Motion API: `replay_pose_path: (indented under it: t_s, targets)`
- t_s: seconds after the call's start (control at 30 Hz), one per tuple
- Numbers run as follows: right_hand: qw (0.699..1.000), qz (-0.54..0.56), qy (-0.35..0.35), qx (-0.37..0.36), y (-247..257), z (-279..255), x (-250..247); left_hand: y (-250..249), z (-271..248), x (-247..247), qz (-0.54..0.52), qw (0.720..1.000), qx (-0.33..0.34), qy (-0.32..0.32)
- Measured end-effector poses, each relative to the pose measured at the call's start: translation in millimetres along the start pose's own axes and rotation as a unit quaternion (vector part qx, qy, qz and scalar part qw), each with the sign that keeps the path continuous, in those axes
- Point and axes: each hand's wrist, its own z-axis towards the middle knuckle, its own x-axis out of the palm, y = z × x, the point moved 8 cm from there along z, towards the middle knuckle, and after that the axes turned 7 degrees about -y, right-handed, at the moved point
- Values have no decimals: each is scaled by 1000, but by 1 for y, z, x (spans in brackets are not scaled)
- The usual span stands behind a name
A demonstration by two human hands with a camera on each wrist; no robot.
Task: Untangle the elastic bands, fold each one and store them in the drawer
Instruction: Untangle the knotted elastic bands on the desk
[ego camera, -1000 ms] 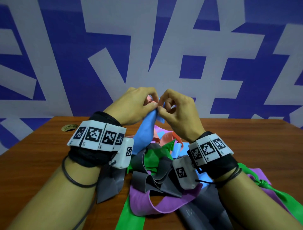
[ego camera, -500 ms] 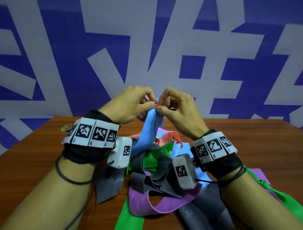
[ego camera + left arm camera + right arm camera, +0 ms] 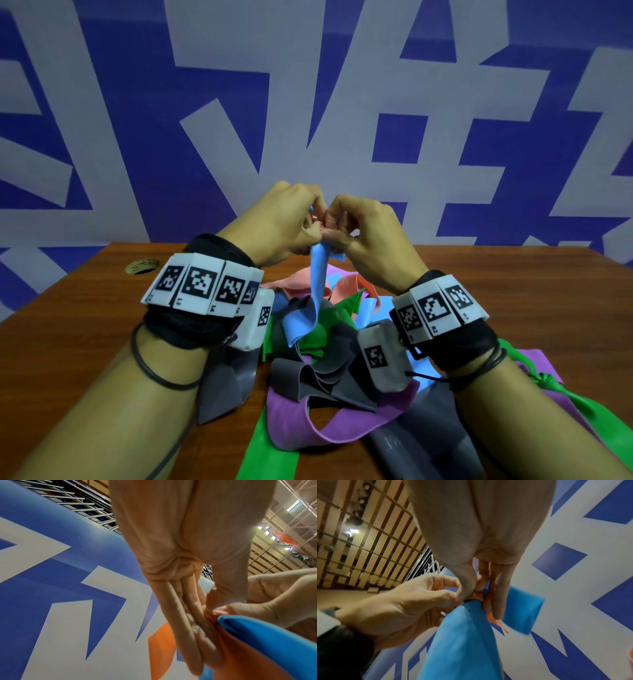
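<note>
A tangled pile of elastic bands (image 3: 329,356) in grey, green, purple, salmon and blue lies on the wooden table (image 3: 85,329). Both hands are raised above the pile, fingertips together. My left hand (image 3: 291,222) and right hand (image 3: 363,226) pinch the top of a blue band (image 3: 317,284) where a salmon band is knotted with it. The blue band hangs down into the pile. The left wrist view shows the left hand's fingers (image 3: 197,628) curled against the salmon band (image 3: 240,655) and blue band (image 3: 265,639). In the right wrist view the blue band (image 3: 464,642) drops from the pinch.
A round cable hole (image 3: 142,266) sits at the table's back left. A blue and white patterned wall (image 3: 342,120) stands right behind the table. A green band (image 3: 565,394) with a knot and a purple band (image 3: 537,359) trail off to the right. No drawer is in view.
Both hands have stayed pinched together at the knot, shifting slightly lower and working at it. The hanging blue band now looks narrower and more twisted. The pile has not moved.
</note>
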Motion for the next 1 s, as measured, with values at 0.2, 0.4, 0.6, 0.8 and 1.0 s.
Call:
replay_pose_path:
  t_s: [0.2, 0.4, 0.6, 0.8, 1.0]
  targets:
    - [990, 123, 73, 6, 7, 1, -1, -1, 1, -9, -3, 999, 9, -34]
    - [976, 206, 43, 48, -5, 1, -1, 0, 1, -13, -42, 998, -2, -50]
    - [998, 17, -63, -22, 1, 3, -11, 1, 1, -15, -20, 998, -4, -64]
    - [995, -26, -93, -38, 8, 4, -13, -3, 2, -21, -15, 994, -6, -108]
    - [990, -90, -99, -53, 13, 3, -11, -10, 2, -19, 9, 992, 7, -122]
